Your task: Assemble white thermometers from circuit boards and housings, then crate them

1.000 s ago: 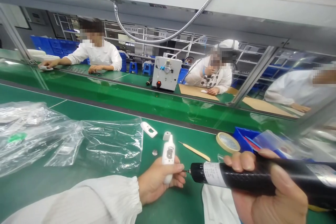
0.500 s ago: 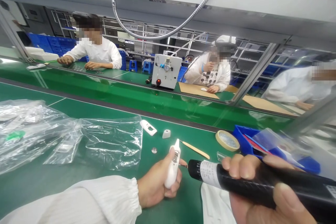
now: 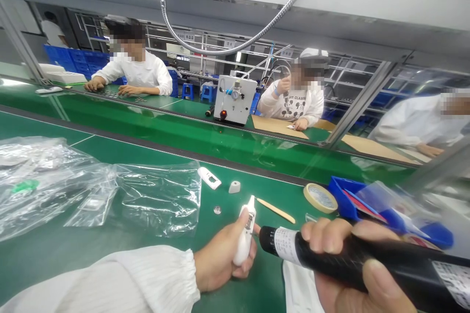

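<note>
My left hand point(image 3: 216, 259) is closed around a white ear thermometer point(image 3: 242, 244), its narrow probe pointing up and away from me. The front of its body is open, showing a dark inside. In my right hand point(image 3: 380, 283) I grip a black electric screwdriver point(image 3: 348, 259) with white labels, lying nearly level. Its nose is beside the thermometer's right side; whether the bit touches a screw cannot be made out. Beyond my left hand lie a white cover piece point(image 3: 209, 178) with a cutout, a small white cap point(image 3: 234, 187) and a round silvery button cell point(image 3: 217, 210).
A thin wooden stick point(image 3: 275, 210), a tape roll point(image 3: 320, 197) and a blue bin point(image 3: 341, 200) lie to the right. Clear plastic bags point(image 3: 157, 195) cover the left. White cloth point(image 3: 299, 286) is under the screwdriver. Co-workers sit across the green bench, near a grey machine point(image 3: 235, 100).
The screwdriver in my right hand has shifted slightly left, closer to the thermometer. My left hand keeps its hold on the thermometer, and the whole view has moved a little.
</note>
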### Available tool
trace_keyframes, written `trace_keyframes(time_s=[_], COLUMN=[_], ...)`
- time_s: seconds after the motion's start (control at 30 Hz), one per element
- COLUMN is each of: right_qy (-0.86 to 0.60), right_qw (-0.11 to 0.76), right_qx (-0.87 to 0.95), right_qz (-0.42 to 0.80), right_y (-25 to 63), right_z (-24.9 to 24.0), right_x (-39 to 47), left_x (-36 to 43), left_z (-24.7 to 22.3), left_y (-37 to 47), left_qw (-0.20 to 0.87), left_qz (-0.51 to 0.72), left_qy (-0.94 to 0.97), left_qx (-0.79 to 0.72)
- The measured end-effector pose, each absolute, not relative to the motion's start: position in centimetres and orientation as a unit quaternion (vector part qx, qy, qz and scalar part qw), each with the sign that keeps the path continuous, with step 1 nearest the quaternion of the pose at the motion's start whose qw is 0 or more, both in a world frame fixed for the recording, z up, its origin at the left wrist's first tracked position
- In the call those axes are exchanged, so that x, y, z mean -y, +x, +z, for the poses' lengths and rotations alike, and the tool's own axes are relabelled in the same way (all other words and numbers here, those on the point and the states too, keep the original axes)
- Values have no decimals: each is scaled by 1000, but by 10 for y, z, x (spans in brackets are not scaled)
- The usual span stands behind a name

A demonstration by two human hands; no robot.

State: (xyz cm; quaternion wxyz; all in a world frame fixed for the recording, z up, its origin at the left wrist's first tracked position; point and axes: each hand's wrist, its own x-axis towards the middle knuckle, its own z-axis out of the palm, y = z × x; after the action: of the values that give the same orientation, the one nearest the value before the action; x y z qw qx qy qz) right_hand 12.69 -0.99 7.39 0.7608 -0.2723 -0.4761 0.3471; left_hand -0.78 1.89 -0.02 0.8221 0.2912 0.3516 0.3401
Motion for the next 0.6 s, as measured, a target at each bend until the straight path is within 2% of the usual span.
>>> trace_keyframes(time_s=[0.6], right_qy=[-233], right_qw=[742], right_qx=[520], right_qz=[352], right_y=[131], right_z=[75], right_x=[9], left_x=[-17], left_z=[3], left_y=[-7], left_qw=[821], left_qz=[322], left_qy=[305], left_qx=[-360])
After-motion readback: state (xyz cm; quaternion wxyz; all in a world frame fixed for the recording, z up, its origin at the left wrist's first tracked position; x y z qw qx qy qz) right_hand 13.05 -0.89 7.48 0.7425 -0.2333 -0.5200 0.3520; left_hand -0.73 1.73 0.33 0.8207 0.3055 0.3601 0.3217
